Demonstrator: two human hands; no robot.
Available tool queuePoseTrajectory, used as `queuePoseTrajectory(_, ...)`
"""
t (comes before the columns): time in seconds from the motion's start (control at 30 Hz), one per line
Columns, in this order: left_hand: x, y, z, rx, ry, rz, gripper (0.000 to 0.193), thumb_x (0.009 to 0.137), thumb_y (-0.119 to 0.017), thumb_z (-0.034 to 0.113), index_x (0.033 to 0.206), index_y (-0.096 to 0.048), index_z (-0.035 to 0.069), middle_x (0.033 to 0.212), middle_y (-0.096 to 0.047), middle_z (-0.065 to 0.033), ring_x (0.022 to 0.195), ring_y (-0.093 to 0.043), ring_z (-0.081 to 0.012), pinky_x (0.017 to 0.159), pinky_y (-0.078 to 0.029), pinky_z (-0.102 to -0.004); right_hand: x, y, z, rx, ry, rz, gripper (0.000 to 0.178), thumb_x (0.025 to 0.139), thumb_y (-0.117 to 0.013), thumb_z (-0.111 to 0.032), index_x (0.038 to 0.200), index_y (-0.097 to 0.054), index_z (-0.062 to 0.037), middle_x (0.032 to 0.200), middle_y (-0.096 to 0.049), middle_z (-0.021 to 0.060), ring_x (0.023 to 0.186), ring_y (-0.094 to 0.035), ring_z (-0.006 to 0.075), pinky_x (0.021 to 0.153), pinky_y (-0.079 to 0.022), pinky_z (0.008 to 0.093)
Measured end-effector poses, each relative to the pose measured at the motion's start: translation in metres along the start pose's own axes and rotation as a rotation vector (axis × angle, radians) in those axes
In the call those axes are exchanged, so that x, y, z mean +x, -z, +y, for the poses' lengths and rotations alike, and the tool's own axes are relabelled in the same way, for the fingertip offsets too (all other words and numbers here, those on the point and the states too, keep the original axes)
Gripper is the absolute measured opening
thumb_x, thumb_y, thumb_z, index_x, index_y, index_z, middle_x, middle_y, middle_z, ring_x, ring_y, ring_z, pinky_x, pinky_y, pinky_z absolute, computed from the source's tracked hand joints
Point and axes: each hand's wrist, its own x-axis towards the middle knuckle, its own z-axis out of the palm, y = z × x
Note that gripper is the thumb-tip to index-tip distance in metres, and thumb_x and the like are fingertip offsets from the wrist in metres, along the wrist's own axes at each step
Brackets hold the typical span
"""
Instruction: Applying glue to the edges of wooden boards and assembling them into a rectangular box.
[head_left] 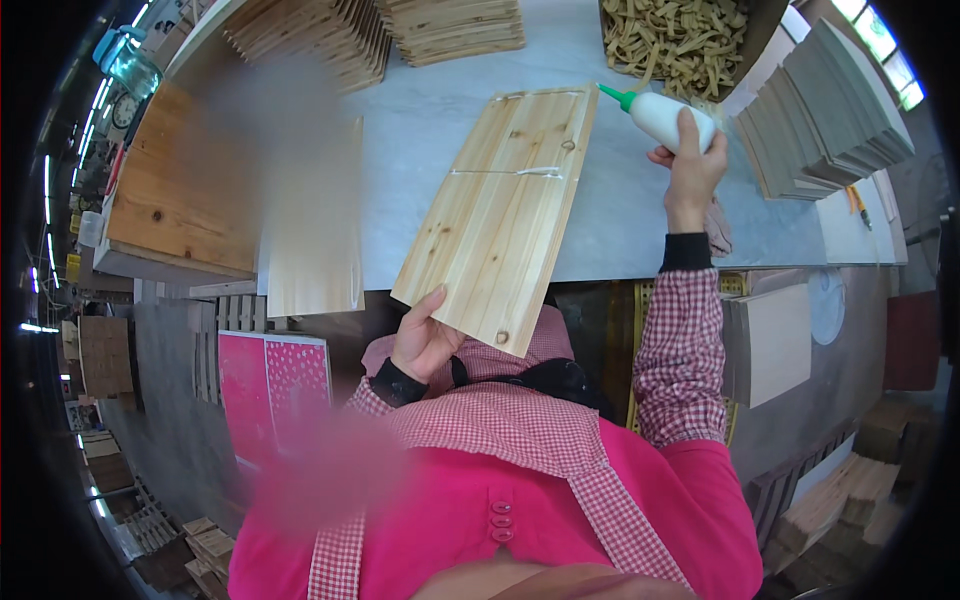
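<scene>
My left hand (422, 342) grips the near left corner of a pale knotty wooden board (500, 225), thumb on top. The board is tilted, its far end over the table. Whitish glue lines (505, 172) run across its face, one along the far end and one about a third of the way down. In my right hand (694, 178) is a white squeeze glue bottle (662, 118), its green nozzle pointing left at the board's far right corner. From this view I cannot tell whether the tip touches the wood.
On the table (420, 130), stacked boards (460, 30) stand at the back and a box of curled strips (670, 45) at the back right. Grey panels (820, 115) lean at right. A wooden box (180, 190) and a pale board (315, 230) lie left, partly blurred.
</scene>
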Motion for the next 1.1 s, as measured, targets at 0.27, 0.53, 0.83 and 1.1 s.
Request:
queuePoseTrajectory(0.27,0.000,-0.004,0.000,-0.026,0.022,-0.002,0.054,0.095,-0.053,0.012,0.141,-0.028,0.001,0.139,-0.044,-0.0194,0.128,-0.047,-0.0316,0.106,-0.042,-0.0477,0.017,-0.009,0.003,-0.214,0.013,0.006,0.042,0.086,-0.069,-0.028,0.104,-0.052,0.0064,0.087,-0.062,0.0154,0.050,-0.059,0.0150,0.040,-0.052,0.0271)
queuePoseTrajectory(0.53,0.001,-0.003,-0.006,0.004,-0.030,-0.035,0.051,0.094,-0.053,0.011,0.140,-0.032,0.000,0.137,-0.047,-0.0174,0.128,-0.047,-0.0296,0.107,-0.042,-0.0443,-0.031,0.031,-0.020,-0.175,-0.021,-0.155,0.044,0.085,-0.070,-0.027,0.106,-0.051,0.0067,0.088,-0.062,0.0145,0.053,-0.061,0.0150,0.040,-0.050,0.0259)
queuePoseTrajectory(0.83,0.018,0.009,-0.006,-0.004,-0.095,-0.139,0.045,0.095,-0.052,0.010,0.137,-0.036,0.000,0.136,-0.048,-0.0168,0.126,-0.049,-0.0286,0.106,-0.043,-0.0432,-0.136,0.082,-0.060,-0.190,0.009,-0.405,0.038,0.086,-0.069,-0.024,0.108,-0.053,0.0023,0.089,-0.059,0.0090,0.067,-0.061,0.0131,0.045,-0.050,0.0236)
queuePoseTrajectory(1.1,0.023,0.015,-0.002,0.005,-0.096,-0.143,0.043,0.095,-0.053,0.009,0.135,-0.039,0.001,0.134,-0.050,-0.0154,0.125,-0.050,-0.0271,0.104,-0.045,-0.0424,-0.177,0.092,-0.080,-0.211,0.028,-0.526,0.035,0.086,-0.069,-0.022,0.109,-0.053,0.0004,0.088,-0.059,0.0071,0.069,-0.060,0.0119,0.046,-0.050,0.0225)
